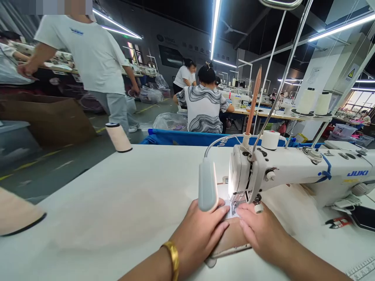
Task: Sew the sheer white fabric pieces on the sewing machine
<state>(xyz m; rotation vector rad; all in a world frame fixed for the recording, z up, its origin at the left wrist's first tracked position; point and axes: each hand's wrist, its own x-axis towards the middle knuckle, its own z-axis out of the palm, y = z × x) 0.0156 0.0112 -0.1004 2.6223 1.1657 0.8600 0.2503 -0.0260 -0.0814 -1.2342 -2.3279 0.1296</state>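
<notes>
My left hand (pixel 202 226), with a gold bracelet (pixel 172 255) at the wrist, lies with its fingers stretched out to the left of the needle area of a white sewing machine (pixel 281 168). On the other side, my right hand (pixel 260 226) rests with its fingertips close to the presser foot (pixel 233 207). Between the hands is a brownish flat surface (pixel 233 236); whether it is cloth or the machine's plate I cannot tell. Something thin and white shows under the foot. Neither hand visibly grips anything. A grey lamp head (pixel 208 185) partly covers my left fingers.
Pale thread cones stand on the white table (pixel 111 187), one at the back (pixel 118 137) and one at the left edge (pixel 19 212). Red-handled snips (pixel 338 222), a dark phone-like object (pixel 365 216) and a ruler (pixel 361 269) lie right. A person (pixel 84 58) stands beyond; another (pixel 205 101) sits ahead.
</notes>
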